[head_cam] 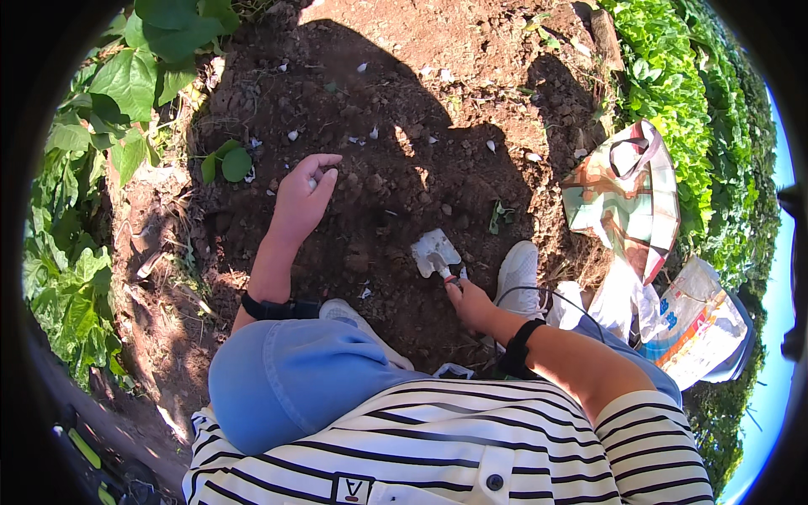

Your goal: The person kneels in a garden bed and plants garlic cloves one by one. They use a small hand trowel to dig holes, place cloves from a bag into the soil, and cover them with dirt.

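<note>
My left hand (305,196) is curled above the dark soil (379,189), with a small whitish thing, apparently a garlic clove (312,184), partly hidden between thumb and fingers. In my right hand (473,306) is a garden trowel (435,250), gripped by its red and black handle. The trowel's soil-smeared metal blade points away from me, low over the ground between my feet. White garlic cloves lie spaced out on the soil beyond my hands, among them one clove (293,135) past my left hand and another clove (491,146) farther right.
Leafy plants (129,88) border the soil on the left, and lettuce-like greens (663,95) on the right. A checked bag (622,183) and a printed white sack (694,322) stand at right. My white shoe (519,274) is beside the trowel; a cable (571,300) crosses near my right wrist.
</note>
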A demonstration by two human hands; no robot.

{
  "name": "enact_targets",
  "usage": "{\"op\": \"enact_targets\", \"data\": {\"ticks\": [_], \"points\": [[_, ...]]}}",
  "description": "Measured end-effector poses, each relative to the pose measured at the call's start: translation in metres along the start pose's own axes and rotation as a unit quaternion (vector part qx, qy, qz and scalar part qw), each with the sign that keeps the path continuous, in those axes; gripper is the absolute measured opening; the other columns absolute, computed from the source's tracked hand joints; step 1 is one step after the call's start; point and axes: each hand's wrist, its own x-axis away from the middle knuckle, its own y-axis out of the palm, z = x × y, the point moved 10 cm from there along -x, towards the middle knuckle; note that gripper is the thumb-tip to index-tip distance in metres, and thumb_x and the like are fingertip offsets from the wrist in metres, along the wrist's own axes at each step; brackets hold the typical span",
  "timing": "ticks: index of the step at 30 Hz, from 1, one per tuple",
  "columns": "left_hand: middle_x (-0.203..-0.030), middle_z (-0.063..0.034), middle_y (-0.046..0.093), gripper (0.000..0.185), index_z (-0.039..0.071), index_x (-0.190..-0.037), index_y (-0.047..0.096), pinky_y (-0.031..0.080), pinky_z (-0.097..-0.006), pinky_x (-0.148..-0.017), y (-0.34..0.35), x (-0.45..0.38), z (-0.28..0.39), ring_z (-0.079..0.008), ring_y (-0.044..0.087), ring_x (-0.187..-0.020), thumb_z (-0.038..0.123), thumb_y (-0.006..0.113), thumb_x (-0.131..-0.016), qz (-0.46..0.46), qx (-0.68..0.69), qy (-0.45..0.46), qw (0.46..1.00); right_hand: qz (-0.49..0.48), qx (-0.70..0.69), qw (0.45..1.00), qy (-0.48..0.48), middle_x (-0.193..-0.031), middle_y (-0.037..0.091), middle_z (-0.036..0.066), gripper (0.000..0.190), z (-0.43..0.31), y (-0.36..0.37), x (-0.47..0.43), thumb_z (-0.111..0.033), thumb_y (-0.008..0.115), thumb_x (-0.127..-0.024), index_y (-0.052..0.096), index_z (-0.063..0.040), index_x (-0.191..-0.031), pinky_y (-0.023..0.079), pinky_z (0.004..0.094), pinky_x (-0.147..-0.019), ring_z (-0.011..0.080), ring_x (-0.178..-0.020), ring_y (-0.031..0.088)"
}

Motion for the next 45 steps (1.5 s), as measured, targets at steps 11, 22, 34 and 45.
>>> {"op": "enact_targets", "data": {"ticks": [11, 22, 34, 45], "points": [[-0.072, 0.0014, 0.052, 0.024, 0.002, -0.113, 0.063, 0.040, -0.0232, -0.061, -0.010, 0.004, -0.011, -0.0056, 0.045, -0.066, 0.011, 0.058, -0.091, -0.003, -0.016, -0.018, 1.000, -0.072, -0.052, 0.996, 0.011, -0.070, 0.058, 0.018, 0.036, -0.031, -0.019, 0.044, -0.035, 0.049, -0.095, 0.045, 0.000, -0.103, 0.046, 0.0444, -0.048, 0.0336, -0.056, 0.060], [-0.071, 0.0010, 0.052, 0.024, 0.003, -0.113, 0.063, 0.041, -0.0236, -0.061, -0.010, 0.004, -0.007, -0.0060, 0.046, -0.066, 0.012, 0.059, -0.091, 0.006, 0.010, -0.001, 1.000, -0.104, -0.288, 0.918, 0.250, -0.068, 0.045, 0.004, 0.029, -0.086, -0.033, 0.082, -0.032, 0.040, -0.098, 0.045, -0.007, -0.112, 0.038, 0.0298, -0.034, 0.0120, -0.039, 0.039], [-0.071, 0.0021, 0.051, 0.023, 0.003, -0.112, 0.063, 0.040, -0.0230, -0.060, -0.010, 0.009, -0.013, -0.0054, 0.044, -0.065, 0.012, 0.059, -0.091, 0.005, 0.021, -0.016, 1.000, -0.147, -0.149, 0.948, 0.239, -0.066, 0.048, 0.006, 0.022, -0.081, -0.063, 0.080, -0.029, 0.044, -0.096, 0.047, -0.007, -0.102, 0.036, 0.0302, -0.034, 0.0127, -0.039, 0.044], [-0.070, 0.0039, 0.047, 0.024, 0.004, -0.114, 0.063, 0.038, -0.0224, -0.061, 0.000, 0.013, -0.013, -0.0052, 0.042, -0.066, 0.014, 0.058, -0.092, -0.019, 0.005, -0.060, 0.998, -0.245, -0.055, 0.952, 0.174, -0.069, 0.054, 0.010, 0.031, -0.092, -0.117, 0.034, -0.024, 0.044, -0.097, 0.050, -0.010, -0.124, 0.041, 0.0316, -0.039, 0.0173, -0.047, 0.051]]}}
